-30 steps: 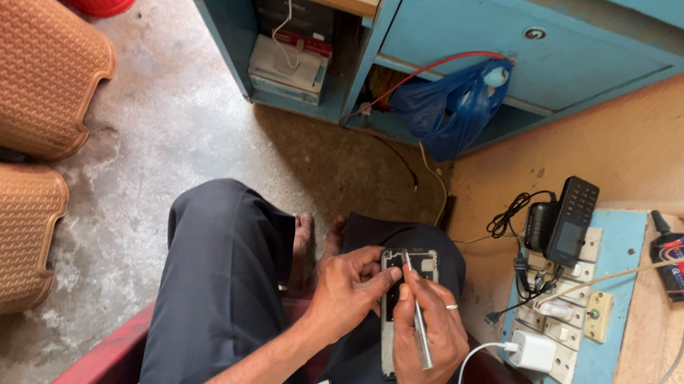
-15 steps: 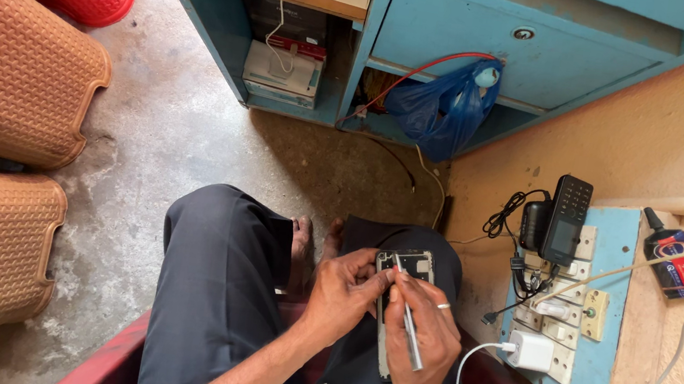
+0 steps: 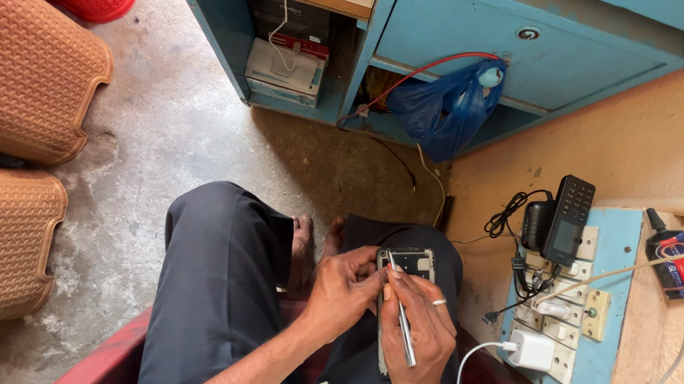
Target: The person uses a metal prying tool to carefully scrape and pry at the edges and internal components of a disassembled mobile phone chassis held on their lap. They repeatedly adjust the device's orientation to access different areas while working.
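- The opened mobile phone, back cover off and its insides showing, rests over the person's lap, above the dark trousers.
- The left hand closes around the phone's left edge, steadying it.
- The right hand pinches a thin metal screwdriver, tip at the phone's upper part.
- The step looks like working a small screw; next calls for a steady, upright tip.
- A blue switchboard with a white charger hangs just right.

We see a blue cabinet, blue plastic bag, brown chairs, wall switchboard, white charger.
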